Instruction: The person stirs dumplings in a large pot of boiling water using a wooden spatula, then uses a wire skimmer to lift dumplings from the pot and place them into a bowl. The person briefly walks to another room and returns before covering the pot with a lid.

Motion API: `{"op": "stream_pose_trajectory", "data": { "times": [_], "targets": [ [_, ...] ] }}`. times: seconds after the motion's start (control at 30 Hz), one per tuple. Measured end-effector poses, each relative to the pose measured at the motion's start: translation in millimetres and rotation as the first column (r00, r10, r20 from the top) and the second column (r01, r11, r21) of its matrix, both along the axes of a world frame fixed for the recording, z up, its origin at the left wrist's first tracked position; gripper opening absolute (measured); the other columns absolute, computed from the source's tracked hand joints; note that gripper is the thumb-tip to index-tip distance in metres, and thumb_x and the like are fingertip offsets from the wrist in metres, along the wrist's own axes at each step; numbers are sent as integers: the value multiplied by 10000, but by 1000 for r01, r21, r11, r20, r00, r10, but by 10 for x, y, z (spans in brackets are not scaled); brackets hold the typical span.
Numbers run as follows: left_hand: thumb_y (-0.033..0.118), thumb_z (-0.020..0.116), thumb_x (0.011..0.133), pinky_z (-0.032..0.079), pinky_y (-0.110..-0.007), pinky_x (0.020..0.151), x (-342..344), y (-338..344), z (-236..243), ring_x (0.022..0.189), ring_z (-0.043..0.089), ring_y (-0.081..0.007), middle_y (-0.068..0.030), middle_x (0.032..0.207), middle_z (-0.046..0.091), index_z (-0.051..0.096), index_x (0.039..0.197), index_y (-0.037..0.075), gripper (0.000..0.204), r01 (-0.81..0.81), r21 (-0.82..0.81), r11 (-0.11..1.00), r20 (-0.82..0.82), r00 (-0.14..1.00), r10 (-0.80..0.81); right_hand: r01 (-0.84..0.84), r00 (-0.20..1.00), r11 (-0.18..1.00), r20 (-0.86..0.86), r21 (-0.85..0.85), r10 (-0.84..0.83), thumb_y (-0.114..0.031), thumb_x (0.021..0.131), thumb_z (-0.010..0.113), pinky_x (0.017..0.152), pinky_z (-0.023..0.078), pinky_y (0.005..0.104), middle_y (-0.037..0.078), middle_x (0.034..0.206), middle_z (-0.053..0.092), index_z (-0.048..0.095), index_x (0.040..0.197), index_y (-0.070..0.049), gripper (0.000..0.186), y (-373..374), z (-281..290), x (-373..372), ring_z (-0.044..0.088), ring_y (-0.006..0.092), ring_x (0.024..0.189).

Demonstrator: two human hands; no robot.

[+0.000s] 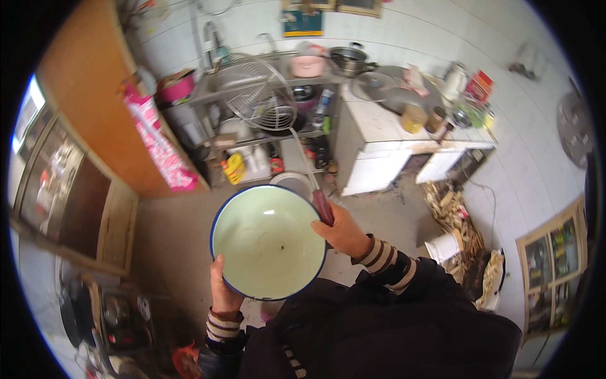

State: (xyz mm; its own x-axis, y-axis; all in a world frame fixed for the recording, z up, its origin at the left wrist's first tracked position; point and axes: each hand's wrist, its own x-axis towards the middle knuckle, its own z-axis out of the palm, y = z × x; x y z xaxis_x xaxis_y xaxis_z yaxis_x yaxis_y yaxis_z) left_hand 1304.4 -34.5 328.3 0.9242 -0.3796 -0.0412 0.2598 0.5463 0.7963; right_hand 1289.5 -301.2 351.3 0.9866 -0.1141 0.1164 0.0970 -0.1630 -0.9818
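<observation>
A pale green enamel basin [268,246] with a dark blue rim is held before my body, its inside facing up. A few small dark specks lie on its bottom. At its lower left edge, my left hand [225,289] grips the rim, thumb on the inner side and fingers hidden underneath. My right hand [345,232], at the basin's right edge, is closed round the brown handle of a large wire strainer [265,95]. The right thumb lies over the basin rim. From the handle, the strainer's long shaft runs away from me to its round wire head.
A metal sink stand [208,95] with shelves of bottles and pots stands ahead. Right of it is a white-tiled stove counter [372,126] with a wok lid and jars. Firewood and husks [457,221] lie on the right floor. An orange-brown door [88,95] is at left.
</observation>
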Motion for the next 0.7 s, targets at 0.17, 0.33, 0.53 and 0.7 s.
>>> {"op": "stream_pose_trajectory", "data": {
  "times": [0.17, 0.33, 0.53, 0.7],
  "targets": [
    [445, 319, 992, 395, -366, 1000, 625, -1198, 145, 1199, 483, -237, -124, 1328, 480, 367, 1360, -3, 582, 431, 35, 902, 62, 900, -432, 360, 932, 931, -67, 68, -356, -92, 829, 584, 617, 448, 272, 30, 811, 569, 532, 1057, 10, 255, -994, -15, -443, 505, 92, 709],
    [464, 364, 981, 450, -375, 918, 1320, -2473, 10, 1092, 544, -210, -106, 1179, 553, 392, 1341, 59, 543, 700, 19, 714, -63, 713, -698, 720, 690, 686, -5, 103, -724, -44, 860, 533, 613, 437, 215, -8, 827, 575, 542, 1063, -1, 207, -1727, -25, -1088, 494, 65, 698],
    [278, 592, 911, 453, -197, 549, 2503, -4006, -169, 638, 553, -82, -44, 814, 600, 566, 1060, 10, 308, 363, 458, 811, 250, 823, -510, 911, 349, 339, -1, 235, -937, -38, 876, 519, 479, 393, 185, 1, 848, 600, 522, 1110, -9, 236, -2282, -33, -1618, 502, 39, 601],
    [242, 578, 915, 438, -210, 519, 3647, -5297, -394, 608, 539, -78, -34, 774, 599, 580, 1064, 0, 285, 231, 515, 825, 401, 786, -470, 946, 254, 236, -53, 222, -966, -43, 861, 558, 579, 414, 208, -27, 813, 549, 528, 1129, -24, 271, -2915, -180, -1278, 476, 44, 655]
  ]
}}
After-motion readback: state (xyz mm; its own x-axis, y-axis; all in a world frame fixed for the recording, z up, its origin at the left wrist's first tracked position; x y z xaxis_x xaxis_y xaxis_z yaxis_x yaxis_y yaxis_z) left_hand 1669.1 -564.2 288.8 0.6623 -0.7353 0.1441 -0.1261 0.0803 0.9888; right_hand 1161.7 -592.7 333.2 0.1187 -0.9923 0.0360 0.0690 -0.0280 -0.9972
